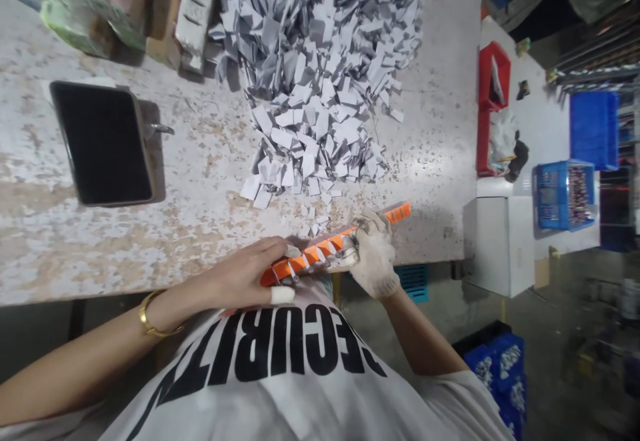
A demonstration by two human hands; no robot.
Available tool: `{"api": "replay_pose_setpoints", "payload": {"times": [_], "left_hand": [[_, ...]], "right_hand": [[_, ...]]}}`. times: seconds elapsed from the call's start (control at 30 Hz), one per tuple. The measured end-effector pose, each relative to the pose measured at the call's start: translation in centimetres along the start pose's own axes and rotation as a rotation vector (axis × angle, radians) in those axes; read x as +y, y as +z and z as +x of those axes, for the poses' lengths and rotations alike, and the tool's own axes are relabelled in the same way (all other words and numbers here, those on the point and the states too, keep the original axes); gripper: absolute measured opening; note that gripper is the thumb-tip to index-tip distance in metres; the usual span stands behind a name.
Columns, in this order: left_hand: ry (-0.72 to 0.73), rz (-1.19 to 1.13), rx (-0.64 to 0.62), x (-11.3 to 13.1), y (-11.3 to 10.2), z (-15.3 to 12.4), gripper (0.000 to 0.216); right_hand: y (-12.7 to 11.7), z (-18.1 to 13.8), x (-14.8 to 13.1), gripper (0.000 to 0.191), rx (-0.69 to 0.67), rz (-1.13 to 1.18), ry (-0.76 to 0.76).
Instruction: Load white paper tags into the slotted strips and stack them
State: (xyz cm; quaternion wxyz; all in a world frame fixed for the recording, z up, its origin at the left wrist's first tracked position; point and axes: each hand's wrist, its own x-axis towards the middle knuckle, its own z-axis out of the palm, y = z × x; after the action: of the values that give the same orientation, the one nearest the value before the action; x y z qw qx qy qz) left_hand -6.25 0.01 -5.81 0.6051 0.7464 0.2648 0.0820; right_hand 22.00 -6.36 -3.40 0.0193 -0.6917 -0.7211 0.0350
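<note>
Place: small factory workshop
Table: worn, stained work table (200, 227)
On it: heap of grey paper pieces (310, 94)
Around: blue plastic crate (565, 194), red bin (494, 75), concrete floor (550, 307)

Worn speckled tabletop (200, 241) with big heap of grey paper pieces (310, 74), black tablet (103, 143) lying left of heap; beyond tabletop edge red bin (494, 75), blue crate (565, 195), white carton (500, 247), blue crates (493, 374) on floor

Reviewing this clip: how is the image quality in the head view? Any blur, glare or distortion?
Head view: wide-angle bowing curves the shelving at the right edge; the pile of grey paper scraps stays sharp; the floor at lower right falls dim; the gloved right hand casts a soft shadow on the table; no harsh glare.
</note>
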Motion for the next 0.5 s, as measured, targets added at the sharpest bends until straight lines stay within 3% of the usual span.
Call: {"api": "replay_pose_setpoints", "payload": {"times": [0.27, 0.5], "left_hand": [[-0.002, -0.041, -0.011, 0.3, 0.1, -0.1, 0.053], [0.006, -0.033, 0.031, 0.1, 0.4, -0.2, 0.05]], "right_hand": [[0.4, -0.6, 0.4, 0.022, -0.04, -0.026, 0.065], [-0.5, 0.3, -0.2, 0.012, -0.088, -0.05, 0.013]]}}
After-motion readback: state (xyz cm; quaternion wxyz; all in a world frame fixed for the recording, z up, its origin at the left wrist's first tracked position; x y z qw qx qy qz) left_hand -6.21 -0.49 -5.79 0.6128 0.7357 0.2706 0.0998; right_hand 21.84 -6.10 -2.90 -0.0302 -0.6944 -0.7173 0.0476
